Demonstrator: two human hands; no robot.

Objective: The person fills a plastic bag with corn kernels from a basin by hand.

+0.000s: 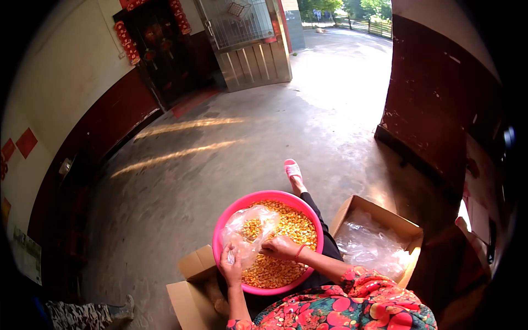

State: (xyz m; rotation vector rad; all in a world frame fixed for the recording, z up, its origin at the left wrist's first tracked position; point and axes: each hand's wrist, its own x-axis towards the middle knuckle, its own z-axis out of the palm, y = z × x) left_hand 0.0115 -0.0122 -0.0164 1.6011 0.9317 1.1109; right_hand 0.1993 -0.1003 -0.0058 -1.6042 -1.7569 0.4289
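Observation:
A pink basin [221, 218] full of yellow-orange corn kernels [294, 223] rests on the lap. Over the kernels is a clear plastic bag [240, 223], with kernels showing in or through it. My left hand [231, 263] grips the bag's lower left side, fingers wrapped in the plastic. At the bag's right edge my right hand [279, 247] has its fingers pressed together on the plastic; a red band circles that wrist. Whether the right fingers also hold kernels is hidden.
To the right stands a cardboard box [413, 234] with clear plastic bags [371, 242]. An open cardboard box [187, 302] sits at the lower left. Another person's camouflage-clad leg [82, 316] shows at bottom left. Beyond lie concrete floor [220, 159] and a metal door [250, 66].

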